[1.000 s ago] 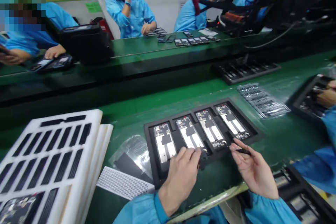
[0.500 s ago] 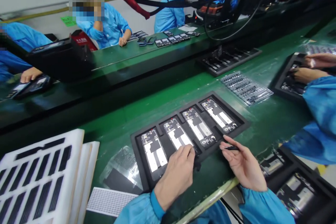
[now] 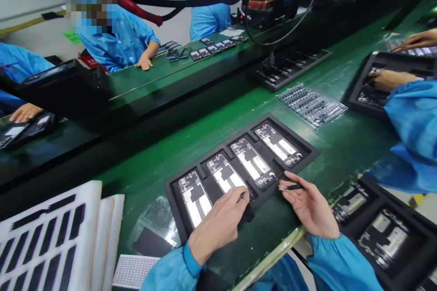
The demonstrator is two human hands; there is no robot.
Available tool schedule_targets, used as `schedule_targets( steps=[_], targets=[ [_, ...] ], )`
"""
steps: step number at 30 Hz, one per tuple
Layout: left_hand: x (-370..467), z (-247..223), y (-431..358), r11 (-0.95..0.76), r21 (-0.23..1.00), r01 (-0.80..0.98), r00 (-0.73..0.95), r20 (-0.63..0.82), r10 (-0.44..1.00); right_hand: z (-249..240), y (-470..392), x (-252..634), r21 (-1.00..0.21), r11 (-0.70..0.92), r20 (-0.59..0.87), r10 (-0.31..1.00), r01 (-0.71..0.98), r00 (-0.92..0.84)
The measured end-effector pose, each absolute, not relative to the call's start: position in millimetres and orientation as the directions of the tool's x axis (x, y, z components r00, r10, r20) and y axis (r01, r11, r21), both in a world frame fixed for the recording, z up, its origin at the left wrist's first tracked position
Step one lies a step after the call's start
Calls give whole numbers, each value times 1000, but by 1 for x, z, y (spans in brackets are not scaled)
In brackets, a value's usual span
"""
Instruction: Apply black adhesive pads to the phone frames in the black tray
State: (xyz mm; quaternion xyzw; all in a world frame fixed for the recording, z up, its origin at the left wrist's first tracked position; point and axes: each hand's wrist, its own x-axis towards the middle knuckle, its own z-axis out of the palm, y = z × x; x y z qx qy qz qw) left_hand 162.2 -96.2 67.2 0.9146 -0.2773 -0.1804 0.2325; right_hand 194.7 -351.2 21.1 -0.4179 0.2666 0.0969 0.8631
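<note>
A black tray in front of me holds several opened phone bodies, with circuit boards and white-silver battery areas showing. My left hand is closed in a pinch over the lower end of the second phone body from the left; a dark bit shows at its fingertips, too small to name. Just off the tray's front right edge, my right hand grips a slim dark pair of tweezers, its pale tip pointing left. The third phone body and the rightmost one lie uncovered by either hand.
White foam boards with black strips stand at left, near a white perforated sheet and clear film. Beyond the tray lies a clear blister tray. A co-worker's sleeve is at right, above another phone tray.
The view has shifted slightly. My left hand stays at the second phone body, fingers still pinched. My right hand keeps hold of the tweezers, whose pale tip now shows. A co-worker's hand at right has moved.
</note>
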Motion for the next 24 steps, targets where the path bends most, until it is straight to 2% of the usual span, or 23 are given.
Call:
schedule_targets(
  steps=[7,18,24],
  targets=[
    [161,66,-96,-737,489,-467,762,-200,-616,15,-352,195,-668,640,-537,-62,-380,841],
    [183,71,-92,-697,543,-467,735,-198,-648,16,-351,195,-670,647,-518,-57,-363,854],
    [181,58,-89,-719,505,-478,755,-182,-630,16,-351,196,-655,659,-536,-60,-370,842]
  ],
)
